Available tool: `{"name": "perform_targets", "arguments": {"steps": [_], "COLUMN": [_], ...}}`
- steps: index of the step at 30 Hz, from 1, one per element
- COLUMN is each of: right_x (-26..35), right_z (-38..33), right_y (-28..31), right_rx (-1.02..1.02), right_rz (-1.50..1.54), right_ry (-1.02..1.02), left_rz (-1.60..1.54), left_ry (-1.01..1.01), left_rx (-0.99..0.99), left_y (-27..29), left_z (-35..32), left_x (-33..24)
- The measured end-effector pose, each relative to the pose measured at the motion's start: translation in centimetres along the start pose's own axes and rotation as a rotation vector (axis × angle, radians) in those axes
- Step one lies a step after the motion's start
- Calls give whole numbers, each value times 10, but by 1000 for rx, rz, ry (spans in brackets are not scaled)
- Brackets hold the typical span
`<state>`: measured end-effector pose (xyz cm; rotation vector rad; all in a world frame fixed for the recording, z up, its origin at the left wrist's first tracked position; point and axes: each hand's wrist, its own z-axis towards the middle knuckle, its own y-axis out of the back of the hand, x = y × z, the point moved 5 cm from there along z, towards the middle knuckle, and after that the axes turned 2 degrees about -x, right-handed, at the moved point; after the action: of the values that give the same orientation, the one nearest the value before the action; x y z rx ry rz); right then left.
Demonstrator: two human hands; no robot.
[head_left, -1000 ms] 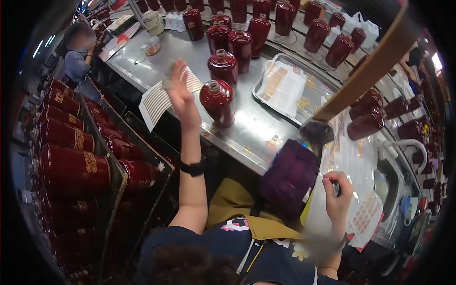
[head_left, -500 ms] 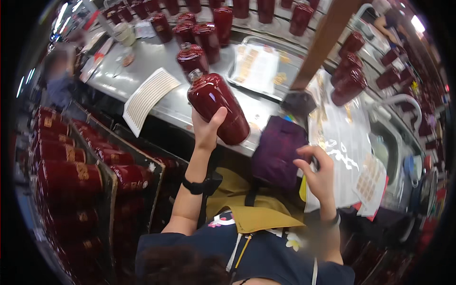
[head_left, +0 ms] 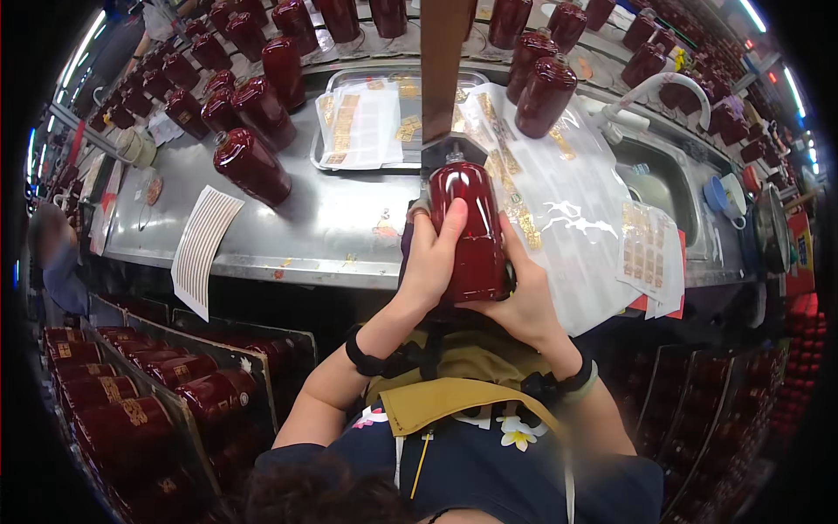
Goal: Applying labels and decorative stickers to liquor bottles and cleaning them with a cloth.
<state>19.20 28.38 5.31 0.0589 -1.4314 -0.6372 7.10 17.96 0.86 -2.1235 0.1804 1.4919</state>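
A glossy dark red bottle (head_left: 476, 249) with a clear narrow neck is between my two hands at the counter's front edge, its neck pointing away from me. My left hand (head_left: 429, 262) grips its left side, thumb lying along the front. Around the lower right side and base wraps my right hand (head_left: 528, 301). Behind the bottle, a purple cloth bundle shows only as a sliver at the left. To the right, a white plastic sheet (head_left: 572, 253) carries strips of gold stickers (head_left: 521, 214). Fingers on the bottle's far side are hidden.
A metal tray (head_left: 327, 162) with sticker sheets (head_left: 362, 131) lies beyond a brown post (head_left: 441, 70). More red bottles (head_left: 253, 170) stand on the counter and behind. A striped sheet (head_left: 205, 244) overhangs the front edge. At right are a sink (head_left: 663, 188) and faucet; crates of bottles flank me.
The bottle has come rightward and upright in front of me. My right hand, free before near the purple bundle, now holds it too. The view has turned right.
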Motion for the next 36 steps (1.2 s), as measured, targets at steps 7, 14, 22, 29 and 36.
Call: {"name": "perform_targets", "arguments": {"steps": [7, 14, 22, 29, 36], "right_x": [-11, -46, -156, -232, -254], "right_z": [17, 9, 45, 62, 93], "right_y": [-6, 33, 315, 344, 351], "right_rx": [-9, 264, -254, 97, 21], "right_rz": [-16, -52, -875, -722, -608], "right_ry": [-63, 27, -500, -407, -508], "left_rz": [329, 766, 646, 701, 720], "left_ry": [-295, -447, -380, -357, -333], "left_rx": [25, 6, 19, 8, 9], "left_y": [2, 7, 4, 3, 2], "left_z": [19, -1, -4, -7, -6], "left_x": [-15, -21, -24, -23, -23]}}
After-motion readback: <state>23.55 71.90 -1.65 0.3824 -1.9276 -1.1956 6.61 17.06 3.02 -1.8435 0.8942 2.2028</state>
